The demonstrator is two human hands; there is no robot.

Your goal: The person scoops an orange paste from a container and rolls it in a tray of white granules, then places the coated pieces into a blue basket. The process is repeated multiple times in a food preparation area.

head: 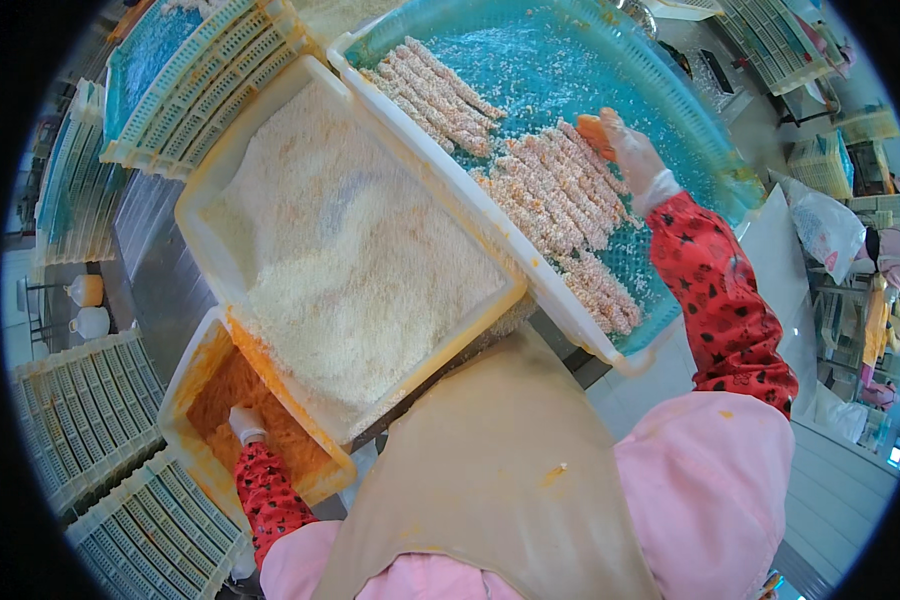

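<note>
My left hand (246, 424), in a clear glove, dips into an orange batter-like mixture (285, 431) inside a white tub (184, 401). Its fingers are mostly hidden there. My right hand (634, 154), also gloved and with orange-smeared fingers, rests against the end of a row of crumb-coated sticks (555, 191). The sticks lie side by side in a turquoise-lined tray (607, 60). Another group of coated sticks (439, 94) lies farther up the tray, and a shorter group (600, 292) lies nearer me. Between my hands stands a bin of pale crumbs (360, 285).
Stacked plastic trays (210, 90) stand beyond the crumb bin. More slatted trays (90, 405) are at the left. A steel surface (157, 232) shows beside the bin. At the right are a clear plastic bag (825, 217) and a person in pink (896, 259).
</note>
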